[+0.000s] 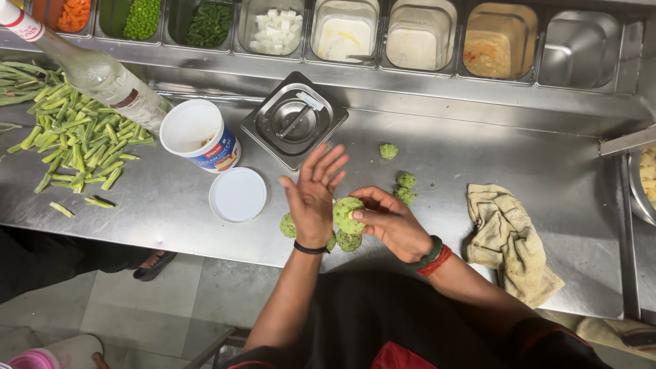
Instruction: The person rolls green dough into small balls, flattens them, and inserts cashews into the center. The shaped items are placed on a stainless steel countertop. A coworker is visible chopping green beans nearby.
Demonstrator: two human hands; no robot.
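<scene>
White tub (199,134) stands beside round lid (237,195).

From my remote seat I see a round white tub (198,134) with a blue and red label lying open on the steel counter (478,157), its flat white lid (237,195) just beside it. Up left, a clear glass bottle (96,72) lies tilted, bearing a white and red label (22,25) at the neck.
</scene>
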